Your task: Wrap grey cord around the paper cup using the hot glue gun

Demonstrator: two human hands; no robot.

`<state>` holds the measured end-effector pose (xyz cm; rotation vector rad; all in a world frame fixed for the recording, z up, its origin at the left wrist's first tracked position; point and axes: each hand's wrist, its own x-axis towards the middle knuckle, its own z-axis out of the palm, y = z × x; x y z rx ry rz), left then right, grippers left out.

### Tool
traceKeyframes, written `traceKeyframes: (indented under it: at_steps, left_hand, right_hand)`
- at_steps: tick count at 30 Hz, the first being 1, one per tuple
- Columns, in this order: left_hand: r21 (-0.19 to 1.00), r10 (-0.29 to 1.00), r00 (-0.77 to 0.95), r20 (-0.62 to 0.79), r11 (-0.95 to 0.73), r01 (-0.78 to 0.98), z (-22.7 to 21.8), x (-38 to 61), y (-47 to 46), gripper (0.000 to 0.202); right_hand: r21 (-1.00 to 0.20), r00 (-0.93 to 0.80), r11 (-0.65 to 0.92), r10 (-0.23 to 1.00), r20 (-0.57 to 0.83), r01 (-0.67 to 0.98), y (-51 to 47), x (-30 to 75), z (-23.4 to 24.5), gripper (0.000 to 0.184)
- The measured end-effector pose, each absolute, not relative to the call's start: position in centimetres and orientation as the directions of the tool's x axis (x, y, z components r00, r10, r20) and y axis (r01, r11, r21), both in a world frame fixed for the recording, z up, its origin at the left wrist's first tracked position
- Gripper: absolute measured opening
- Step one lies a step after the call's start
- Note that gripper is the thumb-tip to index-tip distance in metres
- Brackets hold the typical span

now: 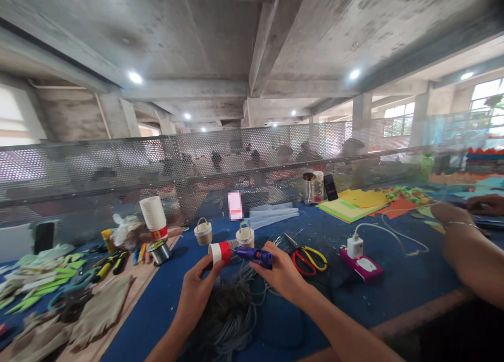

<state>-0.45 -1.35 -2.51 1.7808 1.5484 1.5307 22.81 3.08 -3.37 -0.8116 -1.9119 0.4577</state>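
My left hand (200, 283) is closed around a small paper cup (216, 253), white with a red band, tipped on its side. In my right hand (277, 270) is a blue hot glue gun (252, 255), its nozzle end touching or very close to the red part of the cup. Just behind stand two small white cups with arched handles, one to the left (203, 233) and a second cup (244, 235) partly hidden by the glue gun. Grey cord (236, 322) lies bundled below my hands. Scissors (309, 259) with red and yellow handles rest beside my right hand.
A purple power strip (361, 265) with a white charger sits on the right, near another person's arm (464, 252). Stacked paper cups (153, 217), a wire spool (159, 252), pliers and gloves (102, 304) are on the left. A perforated metal screen (212, 168) borders the back.
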Motion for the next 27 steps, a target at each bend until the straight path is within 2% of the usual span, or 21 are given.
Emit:
traceKeyframes:
  at_steps: [18, 27]
  left_hand:
    - [0.703, 0.806, -0.148, 0.573, -0.391, 0.594, -2.71, -0.36, -1.3, 0.035]
    - [0.667, 0.782, -0.133, 0.61, -0.415, 0.619, -2.54, -0.05, -1.42, 0.036]
  right_hand:
    - [-0.636, -0.292, 0.7, 0.713, 0.637, 0.324, 3.16, 22.88, -3.38, 0.027]
    - [-0.713, -0.272, 0.638, 0.769, 0.578, 0.291, 3.06, 22.73, -3.19, 0.03]
